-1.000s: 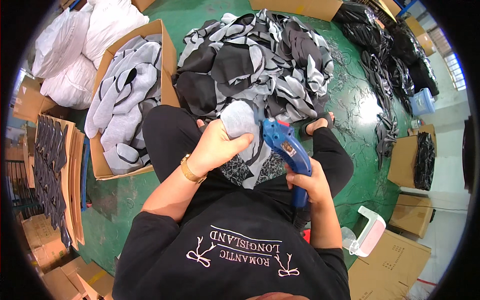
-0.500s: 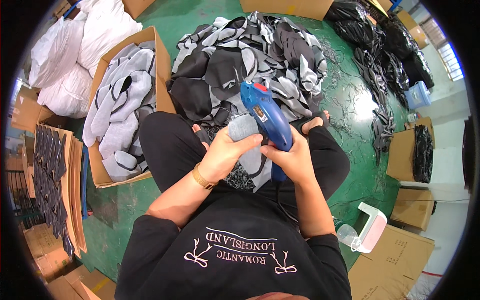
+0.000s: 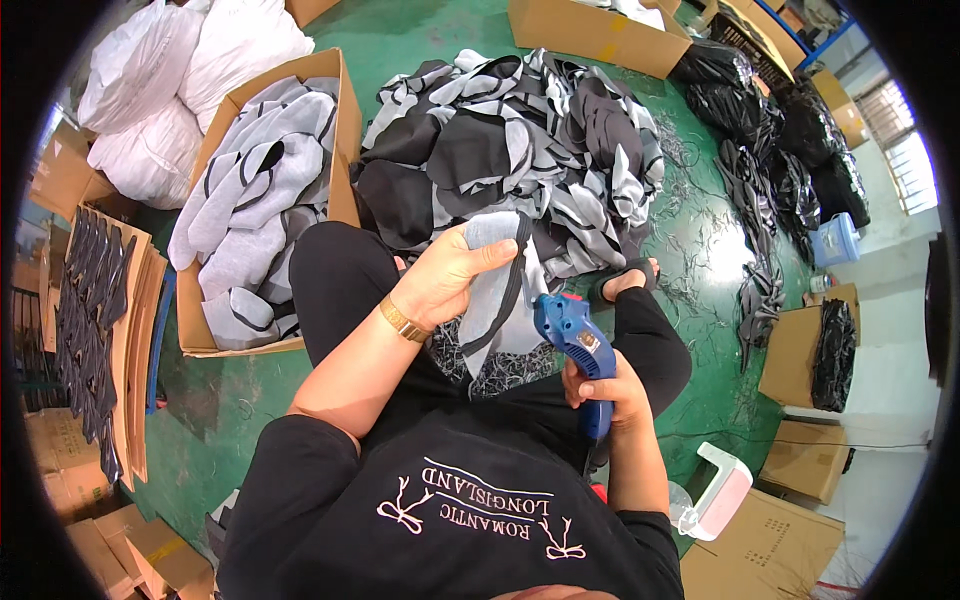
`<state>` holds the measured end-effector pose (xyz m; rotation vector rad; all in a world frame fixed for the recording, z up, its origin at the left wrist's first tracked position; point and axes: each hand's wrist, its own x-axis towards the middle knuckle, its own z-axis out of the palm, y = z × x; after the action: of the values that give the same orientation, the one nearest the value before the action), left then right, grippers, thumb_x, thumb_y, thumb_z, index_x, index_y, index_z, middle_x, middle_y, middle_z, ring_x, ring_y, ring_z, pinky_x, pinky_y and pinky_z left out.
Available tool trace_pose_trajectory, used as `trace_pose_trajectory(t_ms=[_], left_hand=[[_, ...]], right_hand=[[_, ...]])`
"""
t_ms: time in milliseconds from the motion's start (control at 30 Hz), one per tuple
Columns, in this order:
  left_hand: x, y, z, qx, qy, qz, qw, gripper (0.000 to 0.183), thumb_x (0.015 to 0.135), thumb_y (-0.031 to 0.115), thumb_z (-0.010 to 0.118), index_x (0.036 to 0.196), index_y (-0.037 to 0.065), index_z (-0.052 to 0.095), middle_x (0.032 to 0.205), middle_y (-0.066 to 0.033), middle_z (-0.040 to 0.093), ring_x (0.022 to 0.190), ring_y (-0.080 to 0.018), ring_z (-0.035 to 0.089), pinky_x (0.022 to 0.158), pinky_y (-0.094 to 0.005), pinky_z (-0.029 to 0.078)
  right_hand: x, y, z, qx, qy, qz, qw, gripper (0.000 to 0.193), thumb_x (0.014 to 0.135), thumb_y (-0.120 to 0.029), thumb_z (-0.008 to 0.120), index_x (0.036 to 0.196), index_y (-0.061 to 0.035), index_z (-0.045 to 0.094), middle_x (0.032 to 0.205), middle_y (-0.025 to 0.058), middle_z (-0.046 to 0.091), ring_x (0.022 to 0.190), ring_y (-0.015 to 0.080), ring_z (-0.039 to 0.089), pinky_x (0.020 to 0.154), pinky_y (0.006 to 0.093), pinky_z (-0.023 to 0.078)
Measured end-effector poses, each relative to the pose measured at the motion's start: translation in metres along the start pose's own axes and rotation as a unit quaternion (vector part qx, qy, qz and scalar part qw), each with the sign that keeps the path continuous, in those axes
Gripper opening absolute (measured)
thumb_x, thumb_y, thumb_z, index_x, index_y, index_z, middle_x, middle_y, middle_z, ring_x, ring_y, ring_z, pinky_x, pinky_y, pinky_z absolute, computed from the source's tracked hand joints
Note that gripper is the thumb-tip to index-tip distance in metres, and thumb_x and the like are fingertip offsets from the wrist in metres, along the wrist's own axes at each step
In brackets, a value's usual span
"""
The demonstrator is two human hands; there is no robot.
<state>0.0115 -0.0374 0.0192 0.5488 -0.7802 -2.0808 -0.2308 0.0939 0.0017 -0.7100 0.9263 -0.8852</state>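
My left hand (image 3: 440, 280) pinches a grey fabric piece (image 3: 487, 295) with black edging, thumb on top, and the piece hangs down over my lap. In my right hand (image 3: 612, 388) is a pair of blue electric scissors (image 3: 578, 340), gripped around the handle. Its head points up and left, close to the fabric's right side; whether the blade touches the cloth cannot be made out. Thin cut trimmings (image 3: 515, 372) lie between my legs below the piece. Just beyond my feet spreads a large heap of grey and black fabric pieces (image 3: 470, 150).
An open cardboard box (image 3: 345, 150) of similar pieces stands left of my knee. White sacks (image 3: 150, 150) fill the far left, black bags (image 3: 720, 110) the far right. Stacked boards with black pieces (image 3: 90, 320) stand left. A white-and-pink appliance (image 3: 720, 490) is at right.
My right hand has drawn the electric scissors down and right, away from my left hand. The grey piece has turned and opened out, showing its black edging. The whole view has shifted slightly.
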Motion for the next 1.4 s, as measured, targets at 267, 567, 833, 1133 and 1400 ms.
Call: trace_pose_trajectory(t_ms=[267, 567, 833, 1133, 1400], left_hand=[[-0.003, -0.001, 0.008, -0.041, -0.046, -0.038, 0.997, 0.031, 0.086, 0.011, 0.066, 0.115, 0.001, 0.059, 0.105, -0.0071, 0.066, 0.093, -0.0168, 0.064, 0.085, -0.033, 0.051], [-0.007, -0.005, 0.013, 0.018, -0.039, -0.009, 0.999, 0.028, 0.086, 0.009, 0.066, 0.113, 0.001, 0.058, 0.103, -0.0065, 0.066, 0.093, -0.0165, 0.064, 0.084, -0.0326, 0.051], [-0.012, 0.0, 0.02, 0.021, -0.012, -0.014, 1.0, 0.023, 0.086, 0.009, 0.067, 0.108, 0.005, 0.062, 0.1, -0.0016, 0.065, 0.092, -0.01, 0.061, 0.081, -0.0269, 0.049], [-0.006, 0.004, 0.016, 0.027, 0.007, 0.022, 0.999, 0.021, 0.084, 0.005, 0.066, 0.105, 0.004, 0.062, 0.098, -0.0038, 0.067, 0.087, -0.0117, 0.063, 0.08, -0.0276, 0.05], [-0.007, 0.003, 0.009, 0.105, 0.011, 0.006, 0.994, 0.029, 0.081, 0.007, 0.071, 0.106, 0.004, 0.058, 0.099, -0.0042, 0.064, 0.092, -0.0131, 0.06, 0.084, -0.0306, 0.047]], right_hand=[[0.002, 0.002, -0.002, 0.02, -0.04, 0.017, 0.999, 0.036, 0.058, -0.014, 0.074, 0.087, 0.0009, 0.059, 0.066, 0.0073, 0.055, 0.055, 0.0175, 0.054, 0.054, 0.0275, 0.044], [0.004, 0.002, 0.008, 0.088, -0.034, -0.001, 0.996, 0.037, 0.056, -0.011, 0.074, 0.084, 0.0015, 0.055, 0.059, 0.0077, 0.049, 0.053, 0.0192, 0.049, 0.046, 0.0298, 0.041], [0.01, -0.004, 0.012, 0.174, -0.036, -0.029, 0.984, 0.035, 0.06, -0.012, 0.072, 0.087, -0.0007, 0.052, 0.059, 0.0034, 0.043, 0.055, 0.016, 0.045, 0.045, 0.0277, 0.039], [-0.007, 0.001, 0.006, 0.112, -0.024, 0.003, 0.993, 0.034, 0.058, -0.011, 0.071, 0.085, 0.0003, 0.053, 0.058, 0.0055, 0.045, 0.053, 0.0171, 0.045, 0.046, 0.0286, 0.04], [-0.012, 0.004, -0.002, 0.07, -0.024, 0.043, 0.996, 0.035, 0.059, -0.014, 0.071, 0.087, 0.0013, 0.056, 0.063, 0.0089, 0.053, 0.051, 0.0187, 0.051, 0.05, 0.0283, 0.042]])
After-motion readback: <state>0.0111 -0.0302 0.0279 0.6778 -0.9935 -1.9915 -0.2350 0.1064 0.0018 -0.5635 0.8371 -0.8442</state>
